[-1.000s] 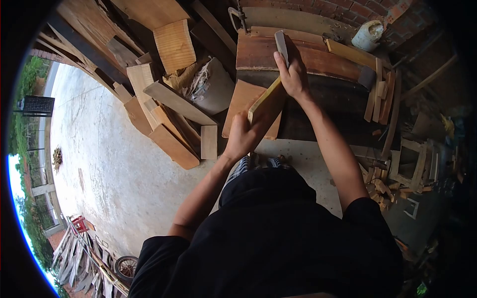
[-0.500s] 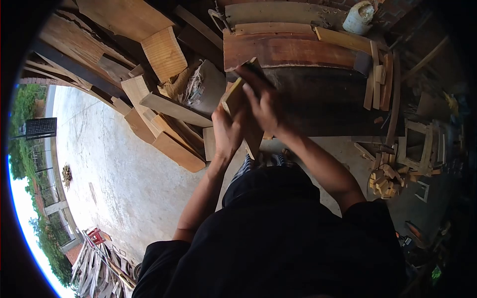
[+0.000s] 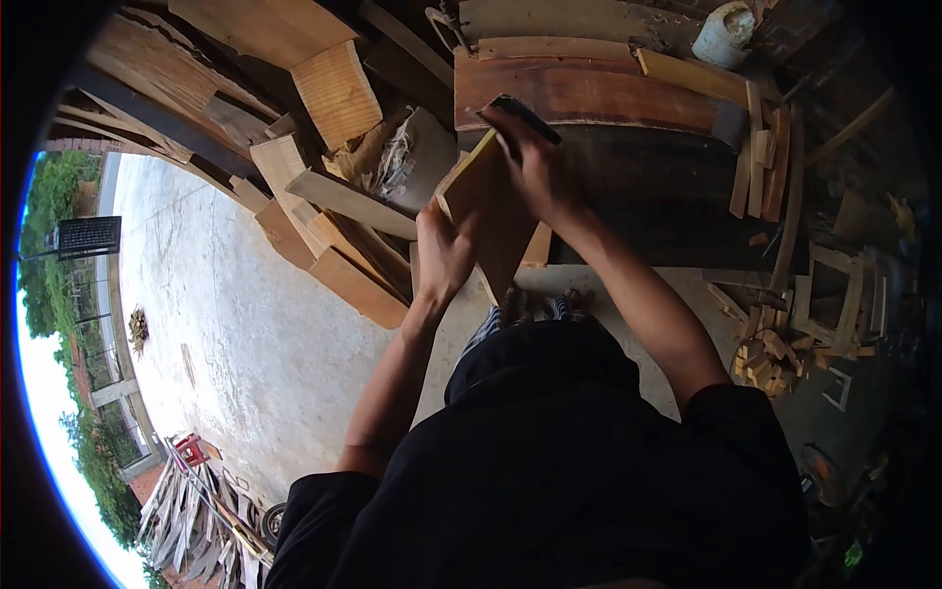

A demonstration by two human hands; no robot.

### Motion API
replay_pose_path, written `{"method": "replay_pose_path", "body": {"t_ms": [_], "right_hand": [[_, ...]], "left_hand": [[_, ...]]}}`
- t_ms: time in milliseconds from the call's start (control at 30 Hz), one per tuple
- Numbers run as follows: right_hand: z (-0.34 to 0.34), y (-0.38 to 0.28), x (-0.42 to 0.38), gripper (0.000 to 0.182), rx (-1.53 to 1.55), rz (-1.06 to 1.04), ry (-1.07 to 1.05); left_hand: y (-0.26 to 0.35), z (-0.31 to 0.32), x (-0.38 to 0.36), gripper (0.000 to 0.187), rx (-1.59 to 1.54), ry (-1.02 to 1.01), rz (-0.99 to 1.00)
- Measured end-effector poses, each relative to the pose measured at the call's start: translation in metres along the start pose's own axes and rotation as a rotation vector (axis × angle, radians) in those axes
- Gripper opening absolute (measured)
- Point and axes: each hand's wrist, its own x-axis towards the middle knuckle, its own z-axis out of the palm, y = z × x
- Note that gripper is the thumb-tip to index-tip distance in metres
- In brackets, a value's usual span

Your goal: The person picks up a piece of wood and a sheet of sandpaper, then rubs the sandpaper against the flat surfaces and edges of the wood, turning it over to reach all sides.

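My left hand (image 3: 444, 257) is wrapped round the near left edge of a wooden board (image 3: 502, 221), which is held tilted on edge in front of my body. My right hand (image 3: 546, 177) grips a dark flat block (image 3: 525, 116) at the far end of the board. The block lies against or close to the board's upper edge; its underside is hidden, so its exact kind does not show. Below the hands the board's lower corner points down towards my feet.
Ahead stands a dark workbench (image 3: 648, 196) with a reddish plank (image 3: 589, 93) and wood strips (image 3: 756, 157). Boards (image 3: 358, 280) lean at the left. Cut wood pieces (image 3: 770, 358) lie on the right floor. A white bucket (image 3: 724, 37) stands at the back.
My right hand has moved the dark block away from me, up towards the board's far end. My left hand keeps its hold on the board. The view has shifted slightly.
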Motion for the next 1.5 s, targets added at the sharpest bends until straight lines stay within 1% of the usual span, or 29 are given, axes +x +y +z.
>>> {"method": "replay_pose_path", "body": {"t_ms": [33,100,167,233,267,333,367,433,467,567,600,633,733,767,833,867,933,967,1033,1067,1167,1200,1233,1300,1333,1367,1433,1467,1500], "right_hand": [[0.005,0.002,-0.002,0.04,-0.001,-0.009,0.002],[0.016,-0.005,-0.008,0.041,-0.041,-0.23,0.113],[0.021,-0.032,-0.033,0.043,-0.179,-0.499,0.071],[0.02,-0.023,-0.026,0.047,-0.111,-0.533,0.002],[0.012,-0.021,-0.017,0.047,-0.103,-0.531,0.0],[-0.012,-0.024,0.004,0.053,0.047,0.151,-0.083],[-0.006,-0.021,-0.001,0.053,0.043,0.144,-0.073],[0.019,-0.018,-0.027,0.054,-0.172,-0.392,0.063],[0.017,-0.036,-0.038,0.052,-0.174,-0.476,0.019],[0.009,-0.004,-0.017,0.05,-0.156,-0.378,-0.006],[-0.006,-0.009,-0.005,0.049,-0.002,0.003,-0.065],[-0.002,-0.007,-0.007,0.049,-0.005,-0.004,-0.062],[0.017,-0.025,-0.032,0.047,-0.195,-0.439,0.054],[0.016,-0.048,-0.04,0.049,-0.082,-0.526,0.013],[0.008,-0.029,-0.033,0.049,-0.099,-0.565,-0.04],[0.006,-0.012,-0.024,0.049,-0.093,-0.562,-0.043],[0.002,0.02,-0.006,0.048,0.015,-0.003,0.006],[0.004,0.012,-0.009,0.048,0.011,-0.012,0.015],[0.02,-0.016,-0.034,0.044,-0.184,-0.424,0.106],[0.021,-0.034,-0.042,0.039,-0.154,-0.505,0.064],[0.017,0.001,-0.026,0.036,-0.054,-0.362,0.087],[0.009,0.008,-0.014,0.035,-0.012,-0.032,0.057],[0.012,0.009,-0.018,0.035,-0.014,-0.037,0.057],[0.023,-0.006,-0.022,0.035,0.031,-0.214,0.148],[0.023,-0.021,-0.037,0.035,-0.139,-0.399,0.129],[0.02,-0.034,-0.045,0.035,-0.217,-0.476,0.071],[0.02,-0.018,-0.036,0.038,-0.06,-0.417,0.071],[0.019,-0.008,-0.026,0.038,-0.057,-0.417,0.07],[0.017,0.0,-0.014,0.039,0.013,-0.243,0.099]], "left_hand": [[0.002,0.002,0.0,0.032,0.035,0.014,-0.009],[-0.004,0.007,0.005,0.032,0.002,0.078,0.08],[-0.007,-0.002,0.011,0.034,0.018,0.01,-0.041],[-0.008,-0.009,0.002,0.031,0.106,-0.03,-0.119],[-0.005,-0.006,-0.001,0.028,0.05,-0.004,-0.073],[0.004,0.003,-0.005,0.023,-0.057,0.039,-0.01],[0.005,0.005,-0.004,0.023,-0.058,0.033,0.002],[0.0,0.004,0.001,0.026,-0.025,0.049,0.024],[0.0,0.002,0.005,0.028,0.041,0.052,0.087],[0.001,0.0,-0.001,0.028,-0.026,0.008,-0.021],[-0.002,0.003,-0.002,0.03,-0.019,0.024,-0.021],[-0.002,0.005,-0.002,0.03,-0.02,0.024,-0.013],[-0.003,0.008,0.005,0.028,0.009,0.104,0.084],[0.008,0.007,0.002,0.024,0.028,0.105,0.179],[-0.01,-0.003,0.002,0.023,0.067,0.013,0.025],[-0.009,-0.002,0.0,0.023,0.071,0.015,0.019],[-0.002,0.004,0.001,0.024,-0.045,0.08,0.025],[0.0,0.004,0.003,0.024,-0.046,0.077,0.038],[-0.004,0.005,0.003,0.027,-0.019,0.101,0.004],[-0.006,-0.001,0.006,0.029,0.074,0.04,0.024],[-0.005,0.001,0.0,0.03,-0.031,0.047,-0.044],[-0.004,0.005,-0.001,0.029,-0.042,0.092,0.02],[-0.004,0.008,-0.004,0.029,-0.043,0.094,0.024],[-0.004,0.011,-0.001,0.029,0.03,0.143,0.102],[-0.004,0.006,0.0,0.029,0.061,0.109,0.024],[0.0,0.002,0.002,0.029,0.059,0.107,0.019],[0.005,-0.003,-0.002,0.034,0.059,0.008,-0.087],[0.003,0.001,-0.003,0.039,-0.014,0.039,-0.043],[0.001,0.003,-0.004,0.039,-0.01,0.041,-0.037]]}}
